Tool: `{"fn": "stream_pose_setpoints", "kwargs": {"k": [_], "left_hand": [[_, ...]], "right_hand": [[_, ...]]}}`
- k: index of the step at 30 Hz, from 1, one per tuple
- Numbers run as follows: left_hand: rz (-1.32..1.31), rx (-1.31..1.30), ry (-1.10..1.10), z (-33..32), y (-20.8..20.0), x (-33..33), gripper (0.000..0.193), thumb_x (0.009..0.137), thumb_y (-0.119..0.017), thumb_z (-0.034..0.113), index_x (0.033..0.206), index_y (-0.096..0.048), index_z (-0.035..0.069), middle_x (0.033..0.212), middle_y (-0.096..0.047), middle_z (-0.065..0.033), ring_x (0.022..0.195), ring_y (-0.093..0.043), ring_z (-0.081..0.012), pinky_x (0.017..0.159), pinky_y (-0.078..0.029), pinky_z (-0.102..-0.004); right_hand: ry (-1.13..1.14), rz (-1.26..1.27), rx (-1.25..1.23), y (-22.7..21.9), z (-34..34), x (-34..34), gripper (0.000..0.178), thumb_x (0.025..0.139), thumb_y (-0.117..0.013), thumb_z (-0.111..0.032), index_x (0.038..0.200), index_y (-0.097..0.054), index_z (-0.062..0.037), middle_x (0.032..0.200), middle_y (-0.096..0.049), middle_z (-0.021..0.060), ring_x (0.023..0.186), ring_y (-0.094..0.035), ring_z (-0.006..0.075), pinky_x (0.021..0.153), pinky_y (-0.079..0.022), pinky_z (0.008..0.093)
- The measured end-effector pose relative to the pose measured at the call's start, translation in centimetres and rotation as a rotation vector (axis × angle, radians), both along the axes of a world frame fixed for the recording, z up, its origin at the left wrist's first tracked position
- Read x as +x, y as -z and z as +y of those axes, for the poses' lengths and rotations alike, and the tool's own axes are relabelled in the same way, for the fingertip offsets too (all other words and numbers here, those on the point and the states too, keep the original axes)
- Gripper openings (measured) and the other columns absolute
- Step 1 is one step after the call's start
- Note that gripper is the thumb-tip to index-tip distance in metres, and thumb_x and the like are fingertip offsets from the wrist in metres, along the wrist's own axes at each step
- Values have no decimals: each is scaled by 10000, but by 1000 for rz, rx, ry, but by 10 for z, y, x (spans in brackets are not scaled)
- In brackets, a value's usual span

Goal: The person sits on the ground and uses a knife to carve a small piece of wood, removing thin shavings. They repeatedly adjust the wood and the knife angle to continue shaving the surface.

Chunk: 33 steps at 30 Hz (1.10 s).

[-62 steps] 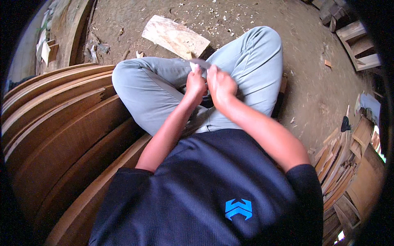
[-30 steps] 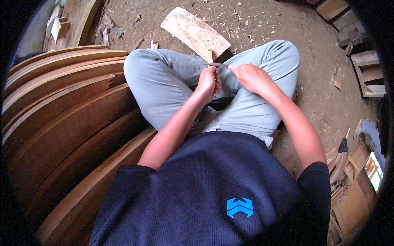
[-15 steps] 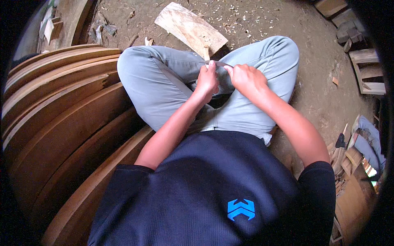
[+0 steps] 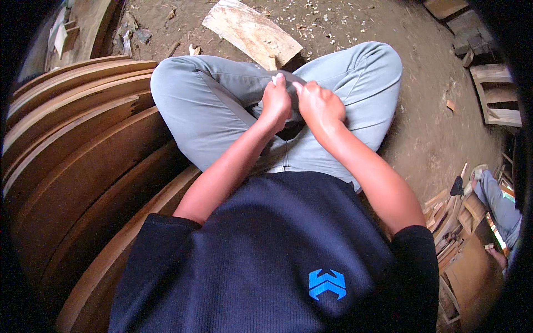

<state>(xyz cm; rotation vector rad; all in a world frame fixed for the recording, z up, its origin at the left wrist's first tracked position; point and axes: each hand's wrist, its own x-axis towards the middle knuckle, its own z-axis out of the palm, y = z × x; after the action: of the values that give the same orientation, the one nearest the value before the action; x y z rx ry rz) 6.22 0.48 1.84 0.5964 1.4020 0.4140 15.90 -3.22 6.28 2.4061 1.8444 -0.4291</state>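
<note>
I sit cross-legged with both hands together over my lap. My left hand [image 4: 277, 102] is closed, thumb up, around a small pale piece of wood [image 4: 272, 62] whose tip sticks up beyond the thumb. My right hand [image 4: 321, 105] is closed on a knife, its handle hidden in the fist. The dark, thin knife blade [image 4: 289, 77] lies against the wood by my left thumb. Just beyond the hands a flat, pale wooden board [image 4: 252, 32] rests on the ground.
Several long curved wooden planks [image 4: 83, 139] stack closely along my left. Wood shavings [image 4: 300, 22] litter the dirt floor ahead. On the right are a wooden frame [image 4: 499, 117], scrap wood [image 4: 444, 222] and another person's leg [image 4: 497, 202] and hand [image 4: 497, 258].
My right hand has moved left with the knife, closer to my left hand, and less of the blade shows. The whole view has shifted slightly.
</note>
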Motion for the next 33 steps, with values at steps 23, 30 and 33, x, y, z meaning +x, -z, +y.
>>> {"fn": "stream_pose_setpoints", "kwargs": {"k": [23,30,33], "left_hand": [[-69,-65,23,4,-10,-11,178,916,-336,257,902,-423,102,678,-395,-5,443,-327,-115,374,-242,-296],[-38,-159,-45,12,-15,1,174,909,-354,241,855,-420,90,673,-374,-2,420,-303,-113,353,-229,-312],[-213,-284,-127,24,-28,-13,151,891,-385,237,906,-414,90,675,-369,-3,421,-282,-103,354,-197,-288]], "right_hand": [[-100,161,-205,-31,21,25,559,985,-407,-418,806,-689,30,793,-662,264,767,-670,414,687,-536,486],[-55,49,-211,-3,47,14,489,1005,-369,-349,865,-701,-19,873,-695,195,827,-693,348,714,-563,450],[-20,174,-247,-8,56,25,536,1005,-342,-376,912,-694,17,930,-677,243,889,-665,401,784,-537,468]]}}
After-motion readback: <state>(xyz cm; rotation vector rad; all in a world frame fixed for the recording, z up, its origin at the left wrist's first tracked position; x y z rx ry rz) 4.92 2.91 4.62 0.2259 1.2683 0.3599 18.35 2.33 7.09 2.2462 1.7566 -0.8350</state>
